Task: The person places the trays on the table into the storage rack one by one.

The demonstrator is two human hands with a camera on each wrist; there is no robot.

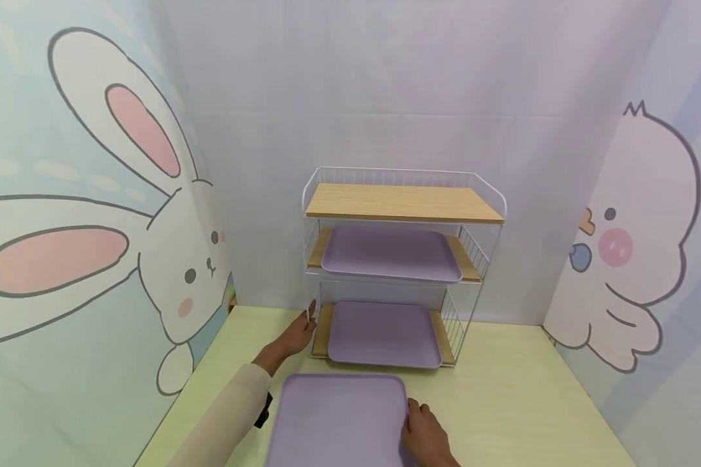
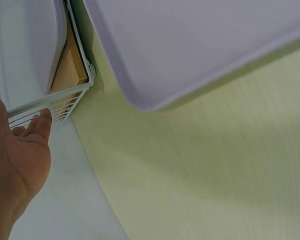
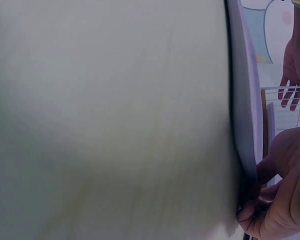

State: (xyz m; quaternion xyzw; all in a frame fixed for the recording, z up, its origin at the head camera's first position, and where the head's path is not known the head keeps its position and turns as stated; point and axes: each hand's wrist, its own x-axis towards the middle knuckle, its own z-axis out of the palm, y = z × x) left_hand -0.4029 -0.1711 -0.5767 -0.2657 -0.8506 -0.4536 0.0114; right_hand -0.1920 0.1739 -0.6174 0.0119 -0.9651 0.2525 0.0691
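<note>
The loose purple tray [image 1: 341, 418] lies flat on the counter [image 1: 502, 402], just in front of the wire rack [image 1: 403, 266] and nearest the camera. The right hand [image 1: 423, 436] pinches its right edge, thumb on top and fingers curled beneath the rim (the right wrist view shows the rim caught between thumb and fingertips). The left hand [image 1: 295, 337] is well forward of the tray, its fingers straight and loosely spread, touching the wire side of the rack at its lower left corner; it grips nothing.

As a judgement: a wide, thin tray held at one edge only will sag or swing, so the grip is better deep on the rim, with the tray kept level and its long side square to the rack opening. The left hand's light touch on the wires seems enough to steady the frame, as long as it keeps the fingers clear of the shelf mouth.

The rack has three wooden shelves. The top shelf [image 1: 403, 202] carries nothing that shows. The middle shelf holds one purple tray [image 1: 391, 253], which overhangs the front slightly. The bottom shelf holds another [image 1: 381, 334], lying flat. All three trays look empty.
</note>
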